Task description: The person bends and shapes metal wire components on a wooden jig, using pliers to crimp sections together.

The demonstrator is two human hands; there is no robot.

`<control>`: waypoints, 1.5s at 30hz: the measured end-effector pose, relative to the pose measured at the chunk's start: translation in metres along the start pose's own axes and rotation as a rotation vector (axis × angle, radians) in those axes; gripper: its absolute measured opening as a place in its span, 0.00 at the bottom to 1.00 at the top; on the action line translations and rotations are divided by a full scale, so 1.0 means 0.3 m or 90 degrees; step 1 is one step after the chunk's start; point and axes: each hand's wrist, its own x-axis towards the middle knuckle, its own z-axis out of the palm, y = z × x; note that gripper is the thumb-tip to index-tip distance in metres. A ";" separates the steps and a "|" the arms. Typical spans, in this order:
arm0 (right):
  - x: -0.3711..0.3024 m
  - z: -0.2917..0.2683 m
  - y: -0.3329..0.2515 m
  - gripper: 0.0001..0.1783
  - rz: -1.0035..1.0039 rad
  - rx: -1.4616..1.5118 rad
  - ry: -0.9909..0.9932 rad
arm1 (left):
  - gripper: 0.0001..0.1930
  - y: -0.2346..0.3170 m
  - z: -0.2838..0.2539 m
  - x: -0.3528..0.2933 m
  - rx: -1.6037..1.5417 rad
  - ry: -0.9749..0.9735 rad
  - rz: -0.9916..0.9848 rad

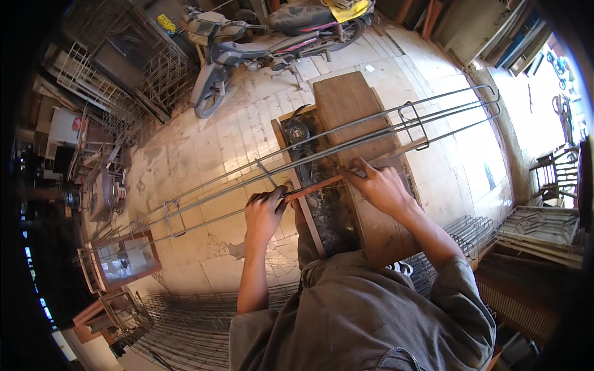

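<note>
A long, slim rebar cage [346,143] runs across in front of me, slanting up to the right. One rectangular steel stirrup [424,131] sits around its bars near the right end, and another stirrup [167,217] toward the left. Between my hands is a narrow reddish strip [314,187], along the cage's near bar. My left hand [265,213] closes on the strip's left end. My right hand [376,187] pinches it farther right, its fingertips partly hiding the grip. A short steel piece [266,173] stands across the bars by my left hand.
Under the cage is a wooden bench [348,102] with an open, dirty trough [331,226] holding a round dark object [297,132]. A motorbike [272,46] stands beyond. Bundled steel rods [204,318] lie near left, bent steel frames [467,235] near right. A framed pane [127,263] is at left.
</note>
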 end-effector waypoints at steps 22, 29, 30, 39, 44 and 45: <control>0.011 0.006 0.014 0.25 0.082 0.099 -0.033 | 0.16 -0.013 0.017 -0.012 -0.143 -0.002 -0.045; 0.005 0.014 0.028 0.21 0.070 0.119 0.003 | 0.15 -0.018 0.001 -0.018 -0.145 -0.007 -0.014; 0.007 0.016 0.029 0.21 0.066 0.120 0.003 | 0.15 -0.021 0.000 -0.017 -0.134 -0.008 -0.007; 0.036 0.019 0.034 0.18 0.046 0.099 0.001 | 0.08 -0.015 0.022 0.011 -0.222 -0.015 -0.088; 0.040 0.020 0.036 0.21 0.041 0.136 -0.024 | 0.08 -0.005 0.005 0.014 -0.284 -0.037 -0.119; 0.038 0.019 0.036 0.21 0.038 0.112 -0.029 | 0.08 -0.005 0.001 0.011 -0.279 -0.030 -0.100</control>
